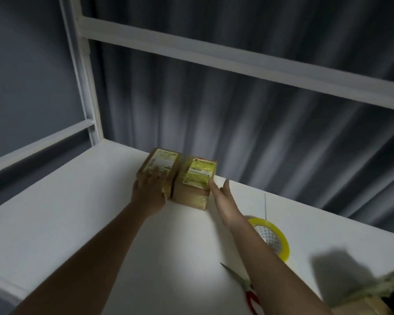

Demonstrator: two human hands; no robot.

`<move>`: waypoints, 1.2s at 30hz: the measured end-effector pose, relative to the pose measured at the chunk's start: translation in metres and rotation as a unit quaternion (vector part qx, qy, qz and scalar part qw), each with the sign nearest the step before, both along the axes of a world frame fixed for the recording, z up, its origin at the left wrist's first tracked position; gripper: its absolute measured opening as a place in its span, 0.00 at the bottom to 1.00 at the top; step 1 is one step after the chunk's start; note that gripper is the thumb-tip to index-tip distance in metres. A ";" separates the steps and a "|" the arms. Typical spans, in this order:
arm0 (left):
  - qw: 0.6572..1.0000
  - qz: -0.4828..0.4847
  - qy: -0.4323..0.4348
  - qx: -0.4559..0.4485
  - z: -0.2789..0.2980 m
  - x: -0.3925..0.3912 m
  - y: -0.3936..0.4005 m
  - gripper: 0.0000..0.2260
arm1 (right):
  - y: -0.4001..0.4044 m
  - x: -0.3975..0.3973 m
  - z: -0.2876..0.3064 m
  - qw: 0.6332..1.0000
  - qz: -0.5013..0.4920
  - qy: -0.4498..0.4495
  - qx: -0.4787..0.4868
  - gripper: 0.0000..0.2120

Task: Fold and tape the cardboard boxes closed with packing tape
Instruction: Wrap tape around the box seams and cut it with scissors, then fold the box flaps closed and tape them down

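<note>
Two small taped cardboard boxes stand side by side at the far edge of the white table [77, 223]. My left hand [149, 192] lies flat against the near top corner of the left box [163, 163], fingers spread. My right hand [223, 196] is open beside the right box [197, 178], one fingertip touching its near right top corner. A roll of yellowish packing tape [274, 237] lies flat on the table right of my right forearm. Red-handled scissors [246, 289] lie near the front, partly under that forearm.
An open cardboard box [378, 296] with blurred flaps sits at the bottom right corner. Grey curtains [259, 121] hang behind the table. A white frame post [84, 71] and rails rise at the back left and cross overhead.
</note>
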State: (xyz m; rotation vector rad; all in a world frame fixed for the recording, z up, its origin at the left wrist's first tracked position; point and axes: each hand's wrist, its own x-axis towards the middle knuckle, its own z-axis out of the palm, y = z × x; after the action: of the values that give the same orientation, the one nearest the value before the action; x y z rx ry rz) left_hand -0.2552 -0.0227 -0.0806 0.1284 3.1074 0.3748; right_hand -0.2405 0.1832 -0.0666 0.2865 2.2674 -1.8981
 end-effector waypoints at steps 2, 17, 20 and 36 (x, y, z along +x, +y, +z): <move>0.998 -0.024 0.026 0.061 0.017 0.006 0.017 0.30 | 0.008 0.033 0.014 0.992 -0.036 0.114 0.032 0.31; 0.909 -0.338 0.052 0.238 0.090 0.174 0.311 0.19 | 0.306 0.245 0.074 0.815 -0.082 0.199 0.538 0.30; 0.932 -0.323 0.011 0.166 0.077 0.205 0.353 0.16 | 0.338 0.249 0.051 0.809 0.041 0.112 0.576 0.30; 0.900 -0.124 0.083 0.409 0.083 0.278 0.303 0.03 | 0.279 0.267 0.060 0.801 -0.013 0.419 0.427 0.07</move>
State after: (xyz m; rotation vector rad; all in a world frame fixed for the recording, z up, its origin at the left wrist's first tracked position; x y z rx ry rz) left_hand 0.0225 0.2801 0.0024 0.5693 2.7815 1.6870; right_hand 0.0265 0.4619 -0.0065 -0.5633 3.5991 -0.8932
